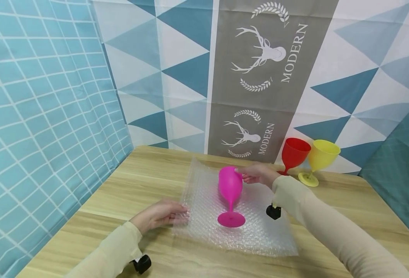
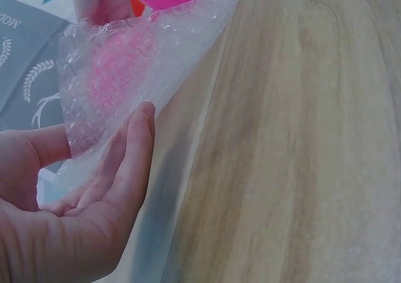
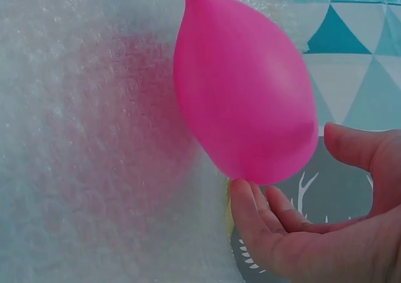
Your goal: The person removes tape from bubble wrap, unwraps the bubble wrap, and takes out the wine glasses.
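A bright pink plastic goblet (image 1: pixel 230 187) lies on its side on a sheet of clear bubble wrap (image 1: pixel 260 231). Its foot points toward me and its mouth away. My right hand (image 1: pixel 258 174) is at the rim; in the right wrist view, its fingertips touch or nearly touch the bowl (image 3: pixel 247 95), with the thumb held apart. At the sheet's left edge is my left hand (image 1: pixel 164 214). The left wrist view shows the wrap (image 2: pixel 125 76) between spread thumb and extended fingers (image 2: pixel 135 151), touching them; some fingertips show through the plastic.
A red goblet (image 1: pixel 294 152) and a yellow goblet (image 1: pixel 323 154) stand upright at the back right of the wooden table (image 1: pixel 148 170). Patterned cloth (image 1: pixel 187 77) hangs behind the table, and blue checked cloth (image 1: pixel 44 116) hangs on the left.
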`<state>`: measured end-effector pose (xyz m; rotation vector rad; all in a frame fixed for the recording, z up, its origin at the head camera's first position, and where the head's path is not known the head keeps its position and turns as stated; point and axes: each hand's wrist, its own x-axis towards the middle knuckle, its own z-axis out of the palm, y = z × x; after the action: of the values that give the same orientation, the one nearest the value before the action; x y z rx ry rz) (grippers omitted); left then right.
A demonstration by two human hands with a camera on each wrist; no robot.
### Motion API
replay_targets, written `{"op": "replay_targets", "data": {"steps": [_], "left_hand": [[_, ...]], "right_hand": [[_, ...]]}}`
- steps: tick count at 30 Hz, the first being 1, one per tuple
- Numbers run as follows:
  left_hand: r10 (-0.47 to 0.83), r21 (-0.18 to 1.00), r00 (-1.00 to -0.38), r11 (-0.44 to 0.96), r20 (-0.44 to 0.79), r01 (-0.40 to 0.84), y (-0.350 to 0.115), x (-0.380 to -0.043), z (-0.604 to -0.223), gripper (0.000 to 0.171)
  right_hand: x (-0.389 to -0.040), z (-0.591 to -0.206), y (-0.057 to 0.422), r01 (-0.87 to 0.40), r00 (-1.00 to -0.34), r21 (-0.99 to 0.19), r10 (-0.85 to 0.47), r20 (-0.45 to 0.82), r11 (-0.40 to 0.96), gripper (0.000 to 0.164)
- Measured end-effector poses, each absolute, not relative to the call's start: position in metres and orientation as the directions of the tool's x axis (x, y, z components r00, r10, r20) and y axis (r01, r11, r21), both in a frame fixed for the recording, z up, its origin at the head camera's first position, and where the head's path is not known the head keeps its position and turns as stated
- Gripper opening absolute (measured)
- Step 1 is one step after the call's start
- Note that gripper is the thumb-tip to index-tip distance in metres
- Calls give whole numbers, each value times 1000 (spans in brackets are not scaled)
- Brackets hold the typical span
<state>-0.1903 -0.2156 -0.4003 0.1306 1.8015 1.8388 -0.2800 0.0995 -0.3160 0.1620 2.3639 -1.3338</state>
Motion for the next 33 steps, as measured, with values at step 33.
{"op": "replay_targets", "data": {"steps": [33], "left_hand": [[431, 939, -841, 54, -328, -338, -211, -191, -399, 18]], "right_hand": [[-302, -347, 79, 513, -786, -791, -189, -589, 333, 70]]}}
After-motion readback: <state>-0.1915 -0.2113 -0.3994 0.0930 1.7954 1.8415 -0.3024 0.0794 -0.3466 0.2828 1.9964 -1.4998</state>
